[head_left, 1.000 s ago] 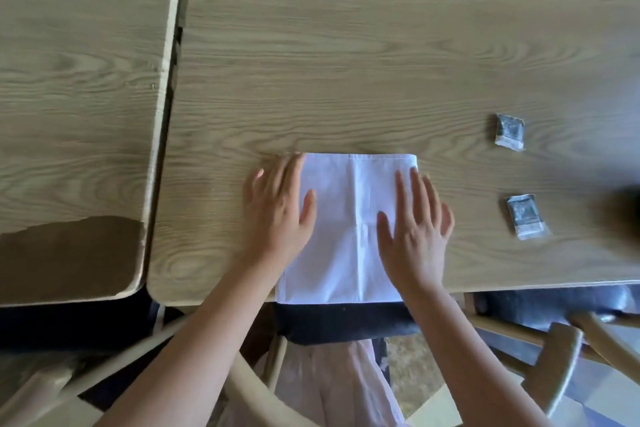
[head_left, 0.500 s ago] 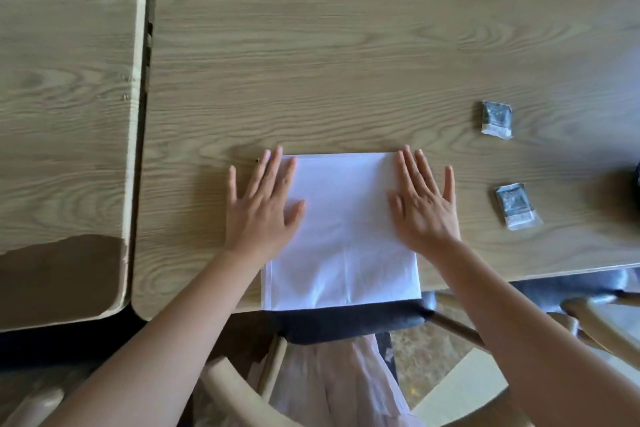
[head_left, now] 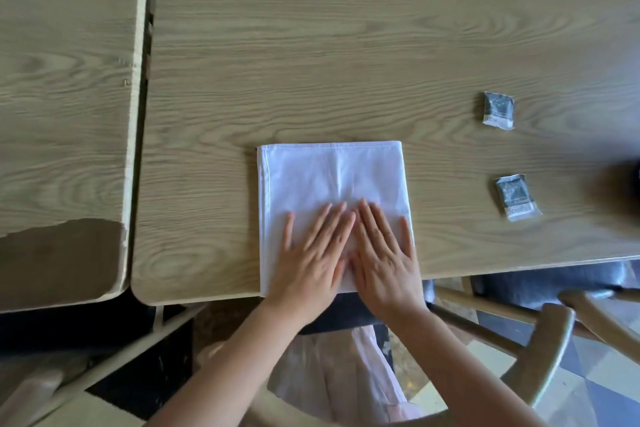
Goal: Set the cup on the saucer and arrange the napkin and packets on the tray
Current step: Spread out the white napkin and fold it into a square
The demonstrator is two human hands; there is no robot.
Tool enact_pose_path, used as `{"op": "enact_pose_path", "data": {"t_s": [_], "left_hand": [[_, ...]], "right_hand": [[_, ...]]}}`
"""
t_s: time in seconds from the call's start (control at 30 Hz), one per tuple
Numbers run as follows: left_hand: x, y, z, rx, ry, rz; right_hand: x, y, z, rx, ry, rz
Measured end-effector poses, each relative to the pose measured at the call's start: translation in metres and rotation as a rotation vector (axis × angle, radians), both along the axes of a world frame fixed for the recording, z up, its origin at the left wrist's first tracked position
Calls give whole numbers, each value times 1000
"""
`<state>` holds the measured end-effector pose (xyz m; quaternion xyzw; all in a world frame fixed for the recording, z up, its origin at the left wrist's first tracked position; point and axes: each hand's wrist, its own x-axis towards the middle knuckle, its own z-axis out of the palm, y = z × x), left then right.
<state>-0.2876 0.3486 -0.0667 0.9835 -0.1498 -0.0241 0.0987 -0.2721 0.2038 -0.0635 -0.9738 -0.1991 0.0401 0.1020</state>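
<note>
Left hand (head_left: 309, 262) and right hand (head_left: 382, 262) press flat, side by side, on the white napkin (head_left: 330, 177).

Bare forearms, no sleeves (pale pink garment (head_left: 349, 374)).

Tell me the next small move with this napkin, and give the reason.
Probably slide both palms outward to press the fold flat. The left hand and right hand lie flat, side by side, on the near half of the white napkin, which shows a centre crease. Both packets lie untouched on the table.
</note>
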Motion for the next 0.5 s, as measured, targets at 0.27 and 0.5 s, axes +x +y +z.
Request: {"op": "enact_pose_path", "data": {"t_s": [0.27,0.5], "left_hand": [[-11,49,-3,79,9,-10],[-20,77,2,115,109,-36]], "right_hand": [[12,-53,2,-114,18,51],[12,-69,4,-172,25,78]]}}
